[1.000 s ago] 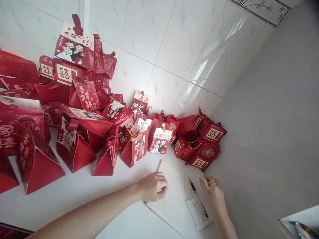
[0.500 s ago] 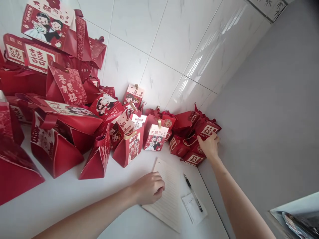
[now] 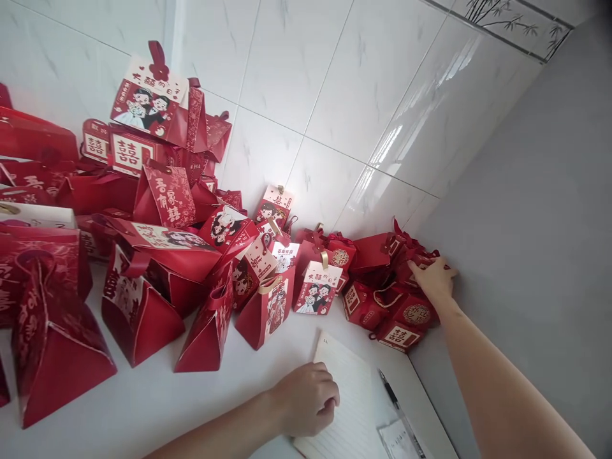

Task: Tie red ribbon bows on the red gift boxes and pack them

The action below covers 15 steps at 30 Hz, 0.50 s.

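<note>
At the right end of the pile, my right hand grips a red wedding gift box from above, thumb on the near side and the other fingers over its far right side. The hand covers much of that box. Just below it is another red gift box with a white double-happiness label and a round gold emblem. Beside this one lies a red box with a rope handle. My left hand is curled into a loose fist over the lined notebook, and nothing shows in it.
Many red gift boxes fill the left, stacked against the tiled wall. A small box with a couple printed on it stands near the notebook. A black pen lies by a small paper pad. A grey wall bounds the table's right side.
The view has shifted, so everything sits lower and further right. My right hand now covers more of its box, hiding the label, and the emblem on the box below shows more. The left hand stays curled.
</note>
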Each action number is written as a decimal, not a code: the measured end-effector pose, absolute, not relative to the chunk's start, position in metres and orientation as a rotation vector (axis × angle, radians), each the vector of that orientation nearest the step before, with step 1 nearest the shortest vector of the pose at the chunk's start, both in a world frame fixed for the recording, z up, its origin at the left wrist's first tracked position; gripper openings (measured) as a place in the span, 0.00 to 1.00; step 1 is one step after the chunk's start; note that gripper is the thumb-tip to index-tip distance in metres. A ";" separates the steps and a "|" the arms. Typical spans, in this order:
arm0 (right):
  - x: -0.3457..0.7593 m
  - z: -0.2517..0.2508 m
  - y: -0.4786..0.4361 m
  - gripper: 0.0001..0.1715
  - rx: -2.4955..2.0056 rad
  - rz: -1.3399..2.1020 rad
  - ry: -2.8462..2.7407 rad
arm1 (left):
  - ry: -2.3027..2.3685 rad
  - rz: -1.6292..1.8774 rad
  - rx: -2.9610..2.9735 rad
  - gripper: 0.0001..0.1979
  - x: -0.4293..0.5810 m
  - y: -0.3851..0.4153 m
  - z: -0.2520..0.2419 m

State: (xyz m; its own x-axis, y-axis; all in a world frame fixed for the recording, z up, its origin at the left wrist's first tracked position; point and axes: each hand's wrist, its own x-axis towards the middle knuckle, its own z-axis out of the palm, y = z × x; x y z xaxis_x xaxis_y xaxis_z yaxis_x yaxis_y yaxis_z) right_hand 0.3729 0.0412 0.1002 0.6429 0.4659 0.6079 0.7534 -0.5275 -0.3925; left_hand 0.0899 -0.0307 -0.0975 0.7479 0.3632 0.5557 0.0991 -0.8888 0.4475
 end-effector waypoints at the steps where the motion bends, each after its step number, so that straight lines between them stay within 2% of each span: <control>1: 0.373 0.102 0.038 0.36 -2.206 -0.564 -0.925 | 0.350 0.921 2.548 0.06 0.089 -0.030 -0.097; 5: 0.367 0.106 0.012 0.41 -2.137 -0.622 -0.852 | 0.312 0.881 2.513 0.07 0.087 -0.030 -0.092; 9: 0.337 0.081 -0.034 0.40 -1.649 -0.697 -1.094 | 0.392 0.915 2.317 0.09 0.086 -0.031 -0.084; 15: 0.262 0.000 -0.085 0.45 -1.284 -0.031 -1.682 | 0.677 1.302 1.590 0.12 0.079 -0.017 -0.073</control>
State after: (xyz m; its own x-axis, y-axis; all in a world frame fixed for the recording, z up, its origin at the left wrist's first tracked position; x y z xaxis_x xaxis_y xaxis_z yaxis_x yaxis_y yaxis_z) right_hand 0.2623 -0.0847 -0.0003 0.0399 0.7197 0.6932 0.7451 0.4408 -0.5005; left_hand 0.0791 -0.0171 -0.0728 0.2832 0.8572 0.4302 -0.1407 -0.4065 0.9027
